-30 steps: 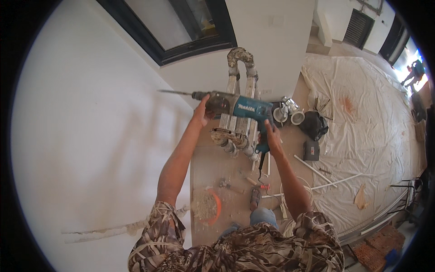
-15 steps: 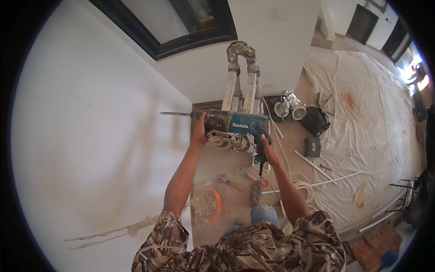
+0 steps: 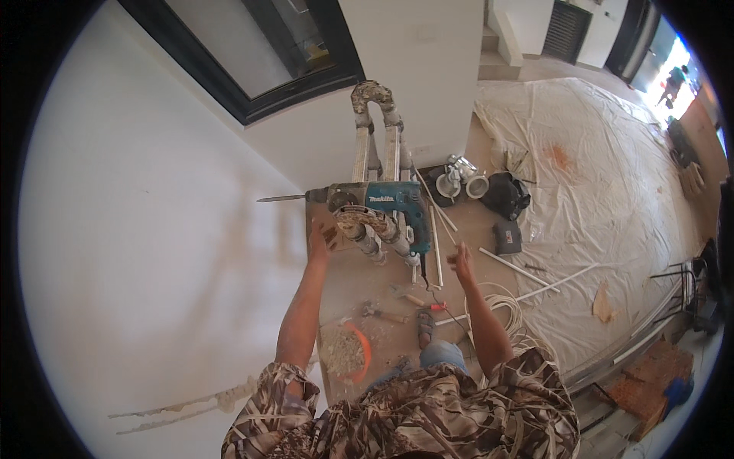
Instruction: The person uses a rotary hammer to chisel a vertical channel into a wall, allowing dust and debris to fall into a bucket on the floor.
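1. Lying across the stepladder (image 3: 391,149) at the centre of the frame, a teal-and-black rotary hammer drill (image 3: 395,197) points its chisel bit (image 3: 281,199) toward the left; its black power cord (image 3: 424,268) drops from the handle toward the floor.
2. The left hand (image 3: 320,239), left of centre and below the drill's front end, is empty, its fingers loosely spread and apart from the tool; whether it touches the ladder, I cannot tell.
3. The right hand (image 3: 461,265), right of centre, is also empty, fingers parted, near the drill's handle but not touching it.
4. At lower centre-left, an orange-rimmed tub (image 3: 365,356) holds grey rubble (image 3: 341,350), heaped broadly across it; a hammer (image 3: 390,316) lies on the floor just beyond.
5. Right of centre sits a slumped black bag (image 3: 511,199), its contents hidden. Below it stands a small dark grey case (image 3: 507,238); what it holds cannot be seen.
6. Round silver-and-white fittings (image 3: 449,183) cluster beside the bag, over something dark that may or may not be a container.
7. White pipes (image 3: 520,269) and a coil of pale cable (image 3: 505,304) lie at lower right of centre; a crumpled plastic sheet (image 3: 612,176) covers much of the floor at right.
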Motion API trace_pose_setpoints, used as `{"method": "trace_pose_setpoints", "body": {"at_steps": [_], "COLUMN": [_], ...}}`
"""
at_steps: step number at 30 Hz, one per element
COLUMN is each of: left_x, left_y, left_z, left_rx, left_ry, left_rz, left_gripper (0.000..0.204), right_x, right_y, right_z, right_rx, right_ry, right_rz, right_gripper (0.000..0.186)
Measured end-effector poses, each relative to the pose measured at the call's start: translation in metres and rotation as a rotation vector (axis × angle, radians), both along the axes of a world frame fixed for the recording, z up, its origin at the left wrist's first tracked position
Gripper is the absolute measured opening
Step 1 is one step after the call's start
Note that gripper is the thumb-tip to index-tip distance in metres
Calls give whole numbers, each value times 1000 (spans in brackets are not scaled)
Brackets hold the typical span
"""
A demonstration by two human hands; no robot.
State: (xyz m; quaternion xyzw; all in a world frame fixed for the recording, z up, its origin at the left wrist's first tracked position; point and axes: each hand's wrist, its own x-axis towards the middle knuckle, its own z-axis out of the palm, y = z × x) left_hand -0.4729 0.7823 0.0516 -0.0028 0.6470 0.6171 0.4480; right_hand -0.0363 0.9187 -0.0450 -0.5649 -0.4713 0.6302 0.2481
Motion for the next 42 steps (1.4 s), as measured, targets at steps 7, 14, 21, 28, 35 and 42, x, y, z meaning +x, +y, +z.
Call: {"method": "trace_pose_setpoints", "body": {"at_steps": [7,14,21,28,35,42], "left_x": [87,181,214,243,250,270], "left_y": [-173,-442,-465,-371,-256,-271], "left_z": [-114,-183,-174,-187,-204,-240], "left_rx": [-401,-625,-614,-410,-354,-361], "left_ry": [14,-178,-70,63,148,216], "left_rz": [-242,-935,-1129,-1153,-1151,-1196], "left_gripper": [76,59,58,60,62,57], "right_x": [223,318,309,324,354,365], "right_y": [-233,-520,-697,-648,-551,-593], "right_z": [-120,-3,-64,-79,3,5], "right_rx": [276,-527,-365,-25,-390,-385], "right_ry": [-839,-703,-798,-698,-381,-400], "right_rz": [125,-187,-199,-194,-758,-877], "right_gripper": [64,52,48,44,44,44]}}
